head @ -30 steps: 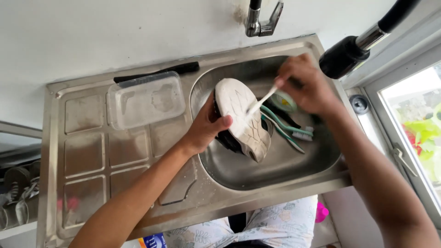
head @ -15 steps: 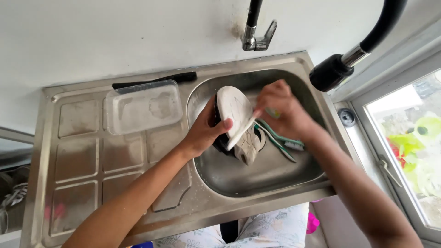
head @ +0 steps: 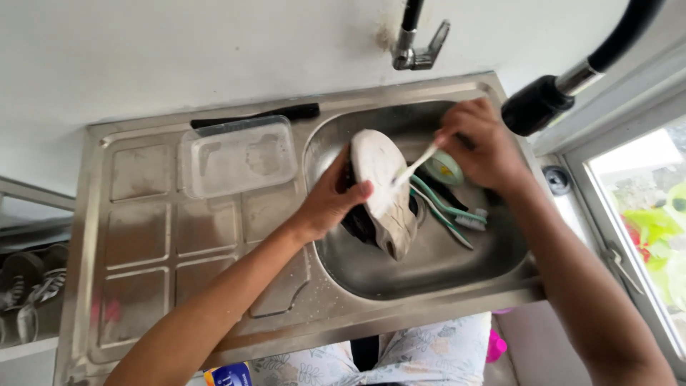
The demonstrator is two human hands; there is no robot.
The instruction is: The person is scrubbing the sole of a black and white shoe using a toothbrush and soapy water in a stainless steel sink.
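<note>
White and dirty, the shoe (head: pixel 382 187) sat over the sink bowl (head: pixel 457 264) with its sole turned up at us. We held it with our left hand (head: pixel 330 200), fingers wrapped tight around its side and the thumb pressed on the sole. Our right hand (head: pixel 480 146) was closed around a thin white toothbrush (head: pixel 414 166), and the brush end touched the sole near the middle. Under the shoe we saw something dark, but we could not tell what it was. Just beside the shoe, down in the bowl, lay two green and white toothbrushes (head: pixel 446 209), side by side, and a small round green thing (head: pixel 444 168) sat near our right hand. The sink was shiny grey metal, with a flat draining board (head: pixel 143 243) on the left. On that board stood a clear plastic box (head: pixel 239 156), and a long black strip (head: pixel 259 115) lay behind it along the back edge. A metal tap (head: pixel 418 44) stuck out of the white wall above the bowl. A black hose with a fat black end (head: pixel 537 106) hung near the bowl's far right corner. A window (head: pixel 647 214) was on the right. Some shoes (head: pixel 28 286) sat low on the left. Our flowery clothes (head: pixel 436 354) showed under the sink edge.
</note>
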